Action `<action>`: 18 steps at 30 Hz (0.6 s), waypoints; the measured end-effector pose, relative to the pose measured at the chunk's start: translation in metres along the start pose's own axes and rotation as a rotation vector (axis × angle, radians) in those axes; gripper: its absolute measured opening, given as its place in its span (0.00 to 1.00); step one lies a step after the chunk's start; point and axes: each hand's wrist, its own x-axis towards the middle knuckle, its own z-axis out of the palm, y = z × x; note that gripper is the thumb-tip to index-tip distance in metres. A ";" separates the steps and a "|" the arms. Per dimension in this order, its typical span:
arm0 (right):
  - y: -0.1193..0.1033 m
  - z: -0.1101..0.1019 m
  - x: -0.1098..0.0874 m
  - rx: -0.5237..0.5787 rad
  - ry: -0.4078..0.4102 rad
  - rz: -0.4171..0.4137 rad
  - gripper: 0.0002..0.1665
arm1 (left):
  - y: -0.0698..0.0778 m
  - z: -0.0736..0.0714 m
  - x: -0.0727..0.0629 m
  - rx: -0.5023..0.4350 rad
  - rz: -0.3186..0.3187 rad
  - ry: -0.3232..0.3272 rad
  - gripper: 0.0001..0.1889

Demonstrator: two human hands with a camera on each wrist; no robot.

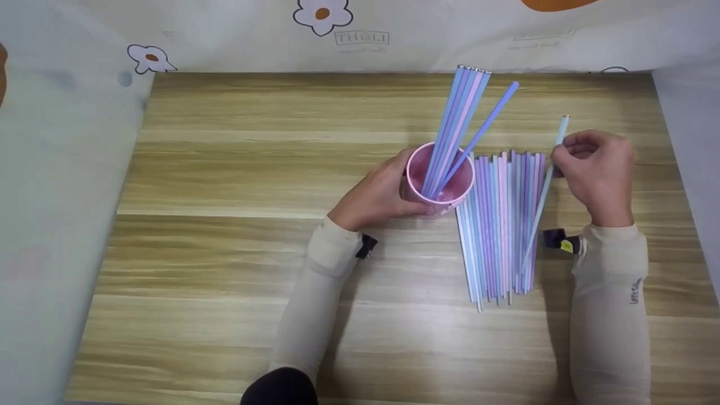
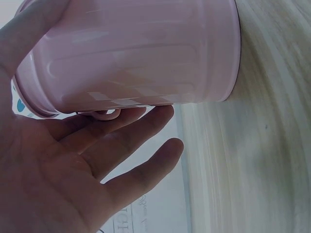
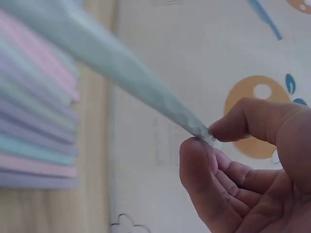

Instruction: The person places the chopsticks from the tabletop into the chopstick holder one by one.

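Note:
My left hand (image 1: 382,191) grips a pink cup (image 1: 412,175), tilted towards the camera. Inside it stands a bundle of pastel pencils (image 1: 457,124), blue, purple and pink, with one blue-violet pencil (image 1: 492,124) leaning apart to the right. In the left wrist view the thumb and fingers lie on opposite sides of the cup (image 2: 136,53), beside a small loop on its wall. With thumb and index finger, my right hand (image 1: 599,169) pinches a pale green pencil (image 1: 541,208) near its upper end. Its lower end overlaps the right side of a row of pencils (image 1: 500,225).
The row of pastel pencils lies on the wood-grain table (image 1: 225,270), just right of the cup. A pale printed sheet (image 1: 236,34) with flowers borders the back, and plain pale surfaces flank both sides. Dark wrist cameras (image 1: 554,238) sit near the cuffs.

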 end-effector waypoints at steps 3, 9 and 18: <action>-0.013 -0.002 0.000 0.083 0.025 -0.016 0.10 | -0.001 0.001 0.001 -0.009 0.013 0.002 0.50; -0.039 -0.003 0.002 0.266 0.021 -0.030 0.07 | -0.002 0.001 0.001 -0.034 0.032 0.005 0.51; -0.071 -0.004 0.007 0.669 -0.002 -0.016 0.05 | -0.001 0.001 0.001 -0.015 0.025 0.004 0.50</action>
